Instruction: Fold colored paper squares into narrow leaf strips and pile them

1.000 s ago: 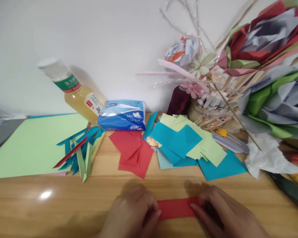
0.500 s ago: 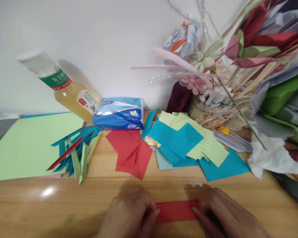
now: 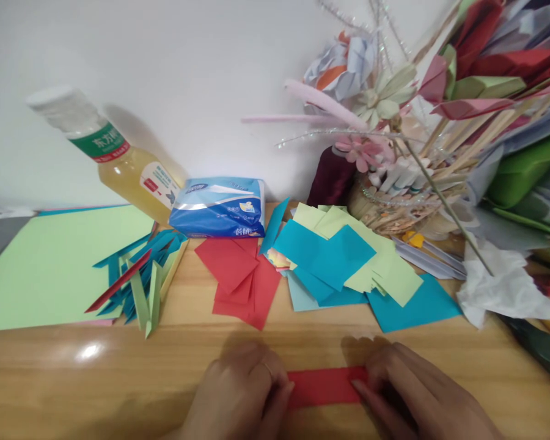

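A narrow strip of red paper (image 3: pixel 323 387), apparently folded, lies level near the front edge of the view. My left hand (image 3: pixel 245 391) pinches its left end between thumb and fingers; a ring shows on one finger. At the opposite end, my right hand (image 3: pixel 417 388) is closed on the paper, thumb in front and curled fingers behind. Both ends of the strip are hidden under the fingers. Just beyond the hands sit loose red paper pieces (image 3: pixel 238 278), overlapping one another.
Blue paper pieces (image 3: pixel 321 253) and light green pieces (image 3: pixel 394 269) overlap at centre right. Folded strips (image 3: pixel 140 275) lie on a green sheet (image 3: pixel 41 269) at left. Behind stand a tilted drink bottle (image 3: pixel 123 171), a tissue pack (image 3: pixel 220 208) and paper flowers (image 3: pixel 385 98); crumpled tissue (image 3: pixel 499 281) is at right.
Both hands keep their hold on the red paper strip with almost no movement. The whole view has shifted very slightly.
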{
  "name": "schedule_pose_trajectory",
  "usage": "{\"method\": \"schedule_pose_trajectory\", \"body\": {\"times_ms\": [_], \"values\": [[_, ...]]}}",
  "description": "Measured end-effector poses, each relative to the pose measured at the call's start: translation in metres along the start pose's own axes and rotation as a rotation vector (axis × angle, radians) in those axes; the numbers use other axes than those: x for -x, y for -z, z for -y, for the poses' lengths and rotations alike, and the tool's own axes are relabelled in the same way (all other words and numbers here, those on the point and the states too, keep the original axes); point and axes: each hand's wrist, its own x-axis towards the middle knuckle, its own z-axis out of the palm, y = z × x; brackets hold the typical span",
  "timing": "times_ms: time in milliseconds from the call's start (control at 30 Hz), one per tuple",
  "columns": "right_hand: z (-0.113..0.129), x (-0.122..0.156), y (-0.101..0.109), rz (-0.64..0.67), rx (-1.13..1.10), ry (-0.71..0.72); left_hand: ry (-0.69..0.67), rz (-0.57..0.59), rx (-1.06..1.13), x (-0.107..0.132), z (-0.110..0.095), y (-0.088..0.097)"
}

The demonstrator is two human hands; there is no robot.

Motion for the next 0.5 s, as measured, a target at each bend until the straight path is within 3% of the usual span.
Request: {"method": "schedule_pose_trajectory", "body": {"times_ms": [167, 267, 500], "values": [[-0.001, -0.005, 0.005, 0.013, 0.057, 0.043, -0.018, 0.061, -0.081, 0.002, 0.0, -0.001], [0.001, -0.009, 0.008, 0.003, 0.077, 0.071, -0.083, 0.071, -0.251, 0.001, -0.002, -0.001], [0.007, -0.013, 0.007, -0.041, 0.129, 0.109, -0.497, 0.036, -0.63, 0.012, -0.008, -0.009]]}}
